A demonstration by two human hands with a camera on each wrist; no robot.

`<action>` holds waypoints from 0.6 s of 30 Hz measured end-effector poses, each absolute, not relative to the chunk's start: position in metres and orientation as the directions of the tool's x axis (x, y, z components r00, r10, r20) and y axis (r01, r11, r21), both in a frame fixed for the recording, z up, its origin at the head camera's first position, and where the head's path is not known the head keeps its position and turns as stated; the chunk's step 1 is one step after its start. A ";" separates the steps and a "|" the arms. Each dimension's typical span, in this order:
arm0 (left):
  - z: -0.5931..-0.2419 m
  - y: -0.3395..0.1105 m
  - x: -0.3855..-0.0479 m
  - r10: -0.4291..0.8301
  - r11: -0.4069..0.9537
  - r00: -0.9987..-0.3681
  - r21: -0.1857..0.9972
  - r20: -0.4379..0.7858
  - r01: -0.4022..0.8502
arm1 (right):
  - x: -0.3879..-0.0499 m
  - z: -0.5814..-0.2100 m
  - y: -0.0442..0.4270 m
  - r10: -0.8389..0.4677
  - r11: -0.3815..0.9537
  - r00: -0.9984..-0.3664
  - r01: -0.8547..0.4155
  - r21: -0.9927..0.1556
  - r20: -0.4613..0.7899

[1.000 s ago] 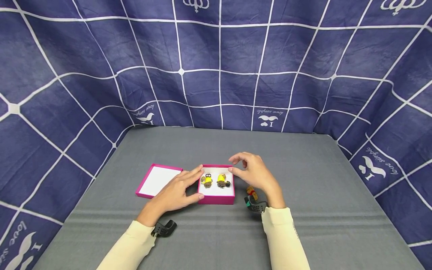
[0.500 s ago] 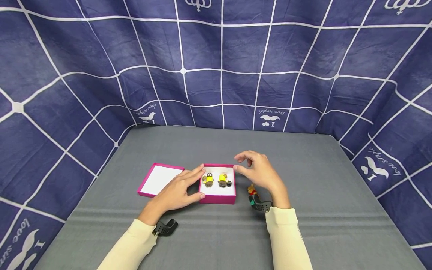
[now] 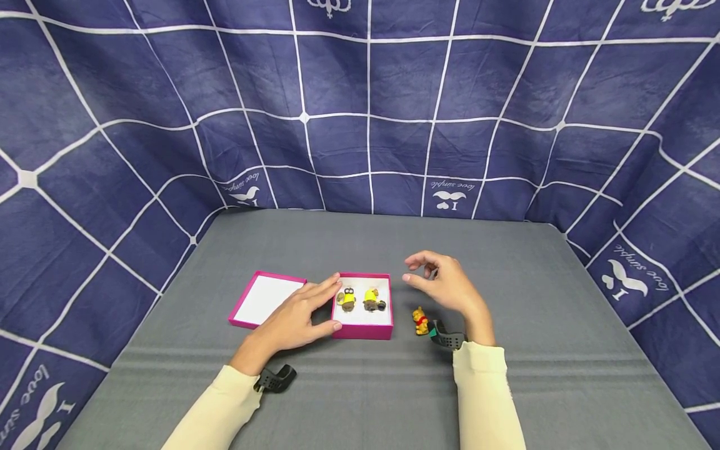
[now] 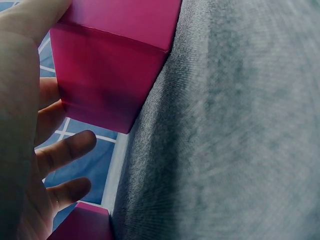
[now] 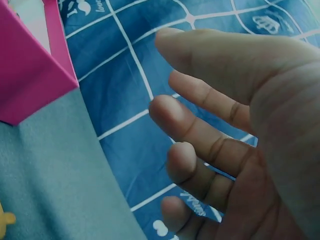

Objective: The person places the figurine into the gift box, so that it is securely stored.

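A magenta box (image 3: 362, 332) with a white inside stands open-topped on the grey cloth. Two yellow-and-brown minion figurines lie in it, the left one (image 3: 347, 300) goggles up and the right one (image 3: 372, 300) with its goggles out of sight. My left hand (image 3: 298, 317) rests along the box's left side, fingers nearly straight and thumb at the front corner; the left wrist view has fingertips against the box wall (image 4: 105, 80). Off the box's right side, my right hand (image 3: 447, 282) hovers with loosely bent fingers and holds nothing. Below it lies a Winnie-the-Pooh figurine (image 3: 420, 321).
The box's lid (image 3: 264, 300), white inside with a magenta rim, lies left of the box, partly behind my left hand. Grey cloth (image 3: 534, 300) covers the table. A blue curtain (image 3: 405, 144) with white lines hangs around the back and sides.
My right hand has moved right, away from the box's right edge, so the Winnie-the-Pooh figurine shows more fully. The left hand and both minion figurines have stayed in place.
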State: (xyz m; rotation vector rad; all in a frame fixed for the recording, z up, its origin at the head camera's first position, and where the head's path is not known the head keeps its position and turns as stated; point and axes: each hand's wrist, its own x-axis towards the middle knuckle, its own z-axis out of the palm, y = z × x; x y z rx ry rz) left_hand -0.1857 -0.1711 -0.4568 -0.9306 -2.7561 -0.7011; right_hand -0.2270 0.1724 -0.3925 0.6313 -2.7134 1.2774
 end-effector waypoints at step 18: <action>-0.457 -0.172 -0.185 0.530 0.707 -0.800 0.375 0.280 0.600 | -0.220 -0.413 0.196 -0.348 0.523 -0.923 -0.334 -0.785 0.160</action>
